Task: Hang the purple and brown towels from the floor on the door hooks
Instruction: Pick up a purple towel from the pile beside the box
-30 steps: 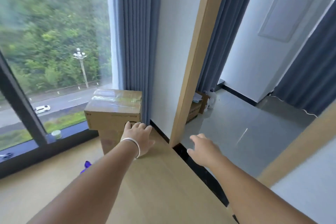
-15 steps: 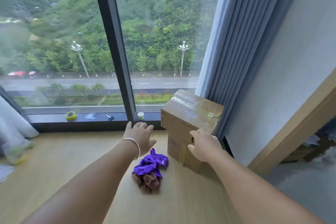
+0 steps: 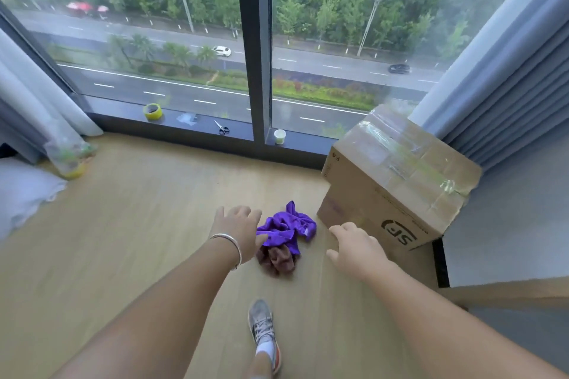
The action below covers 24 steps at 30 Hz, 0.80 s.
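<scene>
Your left hand (image 3: 238, 229) is reaching out low over the wooden floor (image 3: 129, 224) with its fingers spread loose and holding nothing — its thumb side is sitting right at the edge of the purple towel (image 3: 284, 229), though whether skin is touching cloth is hard to tell from this angle. A silver bracelet (image 3: 229, 248) is circling that wrist. Your right hand (image 3: 357, 248) is hanging on the other side of the heap, fingers relaxed and slightly bent, also gripping nothing and apart from the cloth. The purple towel is lying crumpled on the floor, partly covering the brown towel (image 3: 277, 260) bunched beneath its near edge. Just beside them a taped cardboard box (image 3: 397, 181) is leaning against the grey curtain (image 3: 505, 95). On the window sill (image 3: 240, 132) a yellow tape roll (image 3: 153, 111), scissors (image 3: 222, 128) and a small white cup (image 3: 280, 136) are sitting apart — and your sneaker (image 3: 264, 329) is showing below.
</scene>
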Each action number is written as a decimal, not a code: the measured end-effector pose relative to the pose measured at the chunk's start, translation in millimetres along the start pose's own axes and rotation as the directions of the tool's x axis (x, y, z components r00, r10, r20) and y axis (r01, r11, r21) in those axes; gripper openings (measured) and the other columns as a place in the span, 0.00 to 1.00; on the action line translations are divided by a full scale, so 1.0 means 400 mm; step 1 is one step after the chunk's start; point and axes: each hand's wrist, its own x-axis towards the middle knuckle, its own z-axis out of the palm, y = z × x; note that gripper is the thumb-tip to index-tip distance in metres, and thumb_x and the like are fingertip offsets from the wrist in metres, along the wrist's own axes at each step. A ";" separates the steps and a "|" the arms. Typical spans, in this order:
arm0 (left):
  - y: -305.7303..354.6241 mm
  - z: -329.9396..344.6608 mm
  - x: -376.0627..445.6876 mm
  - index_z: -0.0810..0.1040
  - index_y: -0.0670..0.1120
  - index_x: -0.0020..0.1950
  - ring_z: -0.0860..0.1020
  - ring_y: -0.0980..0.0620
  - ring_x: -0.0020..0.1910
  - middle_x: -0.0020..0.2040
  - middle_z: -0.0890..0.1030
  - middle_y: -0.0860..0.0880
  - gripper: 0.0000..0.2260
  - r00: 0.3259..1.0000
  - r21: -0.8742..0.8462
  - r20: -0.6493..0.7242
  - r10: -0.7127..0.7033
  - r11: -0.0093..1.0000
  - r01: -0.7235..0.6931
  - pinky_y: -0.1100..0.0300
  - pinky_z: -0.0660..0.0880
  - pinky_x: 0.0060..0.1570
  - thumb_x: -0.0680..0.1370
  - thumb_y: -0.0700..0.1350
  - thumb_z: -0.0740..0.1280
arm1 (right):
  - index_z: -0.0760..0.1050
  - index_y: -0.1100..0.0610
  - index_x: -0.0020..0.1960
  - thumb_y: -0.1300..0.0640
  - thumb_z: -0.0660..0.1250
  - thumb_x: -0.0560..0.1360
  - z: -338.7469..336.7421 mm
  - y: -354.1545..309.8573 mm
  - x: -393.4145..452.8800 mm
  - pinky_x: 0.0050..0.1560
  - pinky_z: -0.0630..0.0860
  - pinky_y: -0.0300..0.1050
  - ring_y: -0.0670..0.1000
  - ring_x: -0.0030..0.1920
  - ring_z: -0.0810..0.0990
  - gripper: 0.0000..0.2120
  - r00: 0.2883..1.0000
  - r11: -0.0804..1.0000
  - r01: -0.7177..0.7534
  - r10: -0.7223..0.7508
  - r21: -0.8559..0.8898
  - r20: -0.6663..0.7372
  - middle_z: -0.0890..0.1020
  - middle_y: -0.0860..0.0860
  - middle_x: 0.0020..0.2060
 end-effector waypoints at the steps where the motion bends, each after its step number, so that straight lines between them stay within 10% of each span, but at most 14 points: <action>1: -0.010 0.028 0.035 0.59 0.52 0.75 0.63 0.49 0.72 0.72 0.66 0.50 0.25 1.000 -0.016 0.027 0.002 1.000 -0.001 0.45 0.55 0.70 0.80 0.61 0.52 | 0.63 0.49 0.71 0.45 0.59 0.78 0.014 0.001 0.038 0.60 0.67 0.49 0.54 0.64 0.70 0.23 1.000 1.000 -0.006 0.006 -0.004 0.022 0.68 0.51 0.66; 24: 0.020 1.086 0.829 0.58 0.47 0.76 0.61 0.50 0.73 0.73 0.65 0.49 0.29 0.971 -0.226 0.236 -0.041 0.969 0.096 0.50 0.55 0.72 0.79 0.58 0.60 | 0.64 0.52 0.69 0.48 0.65 0.74 0.884 0.113 1.049 0.63 0.67 0.49 0.54 0.65 0.70 0.25 0.951 0.971 0.230 -0.208 -0.072 0.230 0.69 0.51 0.64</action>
